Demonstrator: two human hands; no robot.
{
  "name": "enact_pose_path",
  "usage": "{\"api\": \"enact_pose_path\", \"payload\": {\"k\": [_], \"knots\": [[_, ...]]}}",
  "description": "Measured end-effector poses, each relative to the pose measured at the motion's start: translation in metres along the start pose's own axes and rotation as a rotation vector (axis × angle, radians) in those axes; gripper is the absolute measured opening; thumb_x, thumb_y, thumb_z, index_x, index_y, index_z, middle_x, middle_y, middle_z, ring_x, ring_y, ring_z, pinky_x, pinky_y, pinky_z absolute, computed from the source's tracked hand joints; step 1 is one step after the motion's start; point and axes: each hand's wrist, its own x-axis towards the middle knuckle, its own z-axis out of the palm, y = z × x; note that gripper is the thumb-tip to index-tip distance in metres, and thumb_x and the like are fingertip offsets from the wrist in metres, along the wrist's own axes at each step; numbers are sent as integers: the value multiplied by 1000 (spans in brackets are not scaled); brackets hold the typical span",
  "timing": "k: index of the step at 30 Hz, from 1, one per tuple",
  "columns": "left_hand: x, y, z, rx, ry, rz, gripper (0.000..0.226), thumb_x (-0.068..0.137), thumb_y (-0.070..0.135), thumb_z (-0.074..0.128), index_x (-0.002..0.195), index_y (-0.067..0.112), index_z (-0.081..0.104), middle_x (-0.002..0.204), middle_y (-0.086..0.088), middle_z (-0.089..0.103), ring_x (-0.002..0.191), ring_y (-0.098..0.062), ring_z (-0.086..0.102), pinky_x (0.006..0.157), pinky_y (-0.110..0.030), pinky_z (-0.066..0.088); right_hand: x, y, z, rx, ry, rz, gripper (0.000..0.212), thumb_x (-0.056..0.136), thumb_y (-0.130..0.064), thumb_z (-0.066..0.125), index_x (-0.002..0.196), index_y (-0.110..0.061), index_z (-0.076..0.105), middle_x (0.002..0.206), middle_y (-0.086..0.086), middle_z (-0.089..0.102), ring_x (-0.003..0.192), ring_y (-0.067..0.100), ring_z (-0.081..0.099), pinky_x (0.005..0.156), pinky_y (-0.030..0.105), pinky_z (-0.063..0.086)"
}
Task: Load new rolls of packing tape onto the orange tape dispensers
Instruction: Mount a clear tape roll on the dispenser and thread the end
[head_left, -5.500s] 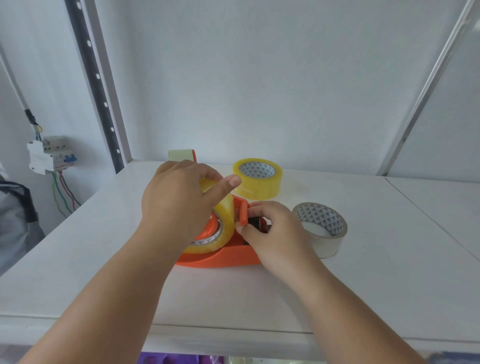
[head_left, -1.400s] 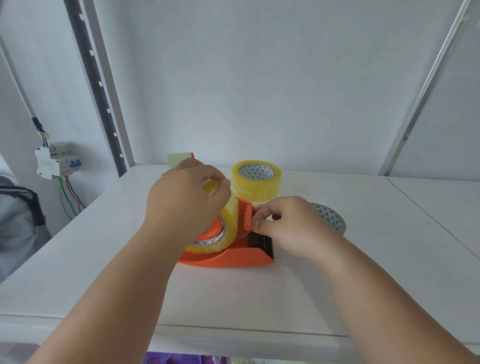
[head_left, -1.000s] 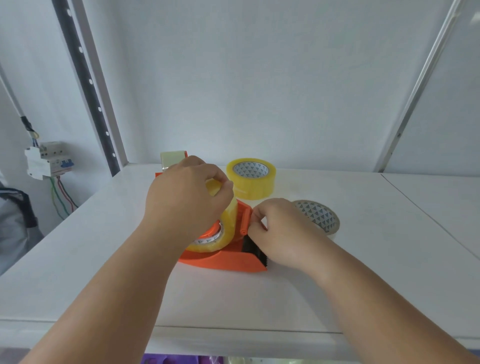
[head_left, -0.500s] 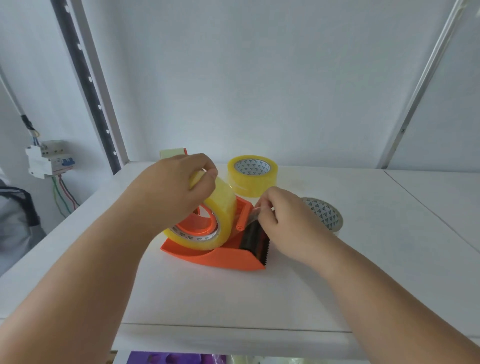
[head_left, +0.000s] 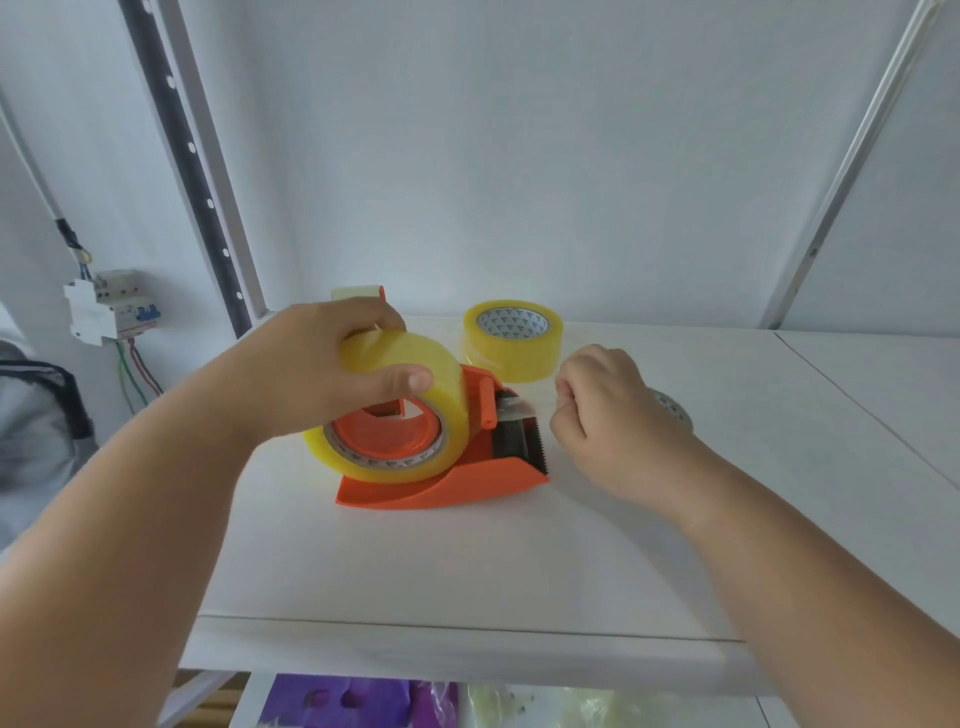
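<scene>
The left hand (head_left: 317, 364) grips 1 yellow tape roll (head_left: 410, 410) seated on an orange dispenser (head_left: 457, 478); the right hand (head_left: 608, 415), fingers curled, pinches the tape's free end (head_left: 514, 410).

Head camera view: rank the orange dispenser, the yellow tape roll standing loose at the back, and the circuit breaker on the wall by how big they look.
1. Orange dispenser, clearly largest.
2. Loose yellow tape roll.
3. Circuit breaker, close to the roll in apparent size, so this order is unsure.
</scene>
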Motion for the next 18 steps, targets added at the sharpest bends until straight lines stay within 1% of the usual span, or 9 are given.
{"api": "enact_pose_path", "payload": {"k": [1, 5, 8, 9, 10, 12, 13, 15, 18], "knots": [[-1, -2, -2, -30, -15, -2, 58, 50, 82, 51, 94, 45, 58, 90, 13, 66, 90, -9, 62, 84, -32, 50, -1, 2, -2, -17, 3, 5, 12, 91, -12, 41, 80, -14, 37, 88, -3, 36, 90, 15, 30, 67, 15, 27], [-4, -4, -9, -103, -79, -2, 50, 57, 71, 54, 99, 44, 63, 95, 17, 67, 91, -2, 63, 90, -36, 50, 1, 8, -3, -2, -24, 30, 12, 89, -12, 42, 78, -15, 39, 79, -7, 36, 90, 18, 35, 69, 23, 24], [-5, 0, -10, -120, -96, -14, 48, 59, 64, 51, 104, 51, 60, 104, 17, 65, 95, -3, 62, 92, -35, 49, 4, 9, -7, 37, -31, 70, 7, 88, -15, 46, 83, -18, 49, 89, -8, 47, 101, 18, 43, 80, 28, 37], [-5, 2, -9, -117, -97, -26, 45, 61, 61, 51, 105, 54, 59, 104, 16, 65, 96, -5, 62, 91, -35, 49, 4, 9, -10, 62, -16, 76, 9, 88, -15, 48, 91, -19, 55, 97, -8, 51, 107, 16, 45, 84, 27, 38], [-5, 5, -9, -110, -98, -37, 41, 64, 56, 49, 104, 56, 58, 103, 13, 65, 95, -7, 62, 90, -35, 50, 5, 7, -13, 84, 4, 80, 19, 88, -14, 49, 104, -19, 59, 107, -7, 54, 114, 14, 45, 89, 24, 38], [-4, 10, -8, -77, -96, -58, 36, 68, 48, 44, 100, 58, 56, 93, 7, 65, 88, -13, 62, 85, -38, 51, 8, 2, -19, 123, 65, 57, 42, 88, -8, 48, 128, -20, 54, 128, -6, 54, 124, 11, 44, 99, 21, 35], [-4, 13, -6, -54, -94, -63, 36, 68, 46, 41, 99, 57, 55, 84, 5, 64, 82, -15, 62, 82, -40, 51, 10, -2, -21, 145, 90, 38, 48, 88, -5, 46, 132, -22, 52, 133, -6, 53, 126, 10, 44, 100, 18, 32], [-5, 20, -3, -10, -86, -64, 38, 68, 42, 35, 99, 51, 55, 66, 4, 57, 69, -17, 58, 71, -38, 50, 11, -11, -21, 177, 96, 15, 48, 89, -4, 43, 132, -24, 54, 135, -7, 55, 127, 10, 45, 98, 15, 30], [-5, 28, 2, 77, -56, -34, 41, 72, 41, 27, 105, 40, 52, 74, 5, 55, 71, -13, 54, 71, -35, 46, 13, -22, -13, 104, 73, 3, 33, 95, -21, 42, 119, -21, 64, 121, 0, 66, 117, 20, 56, 96, 28, 43]]}}
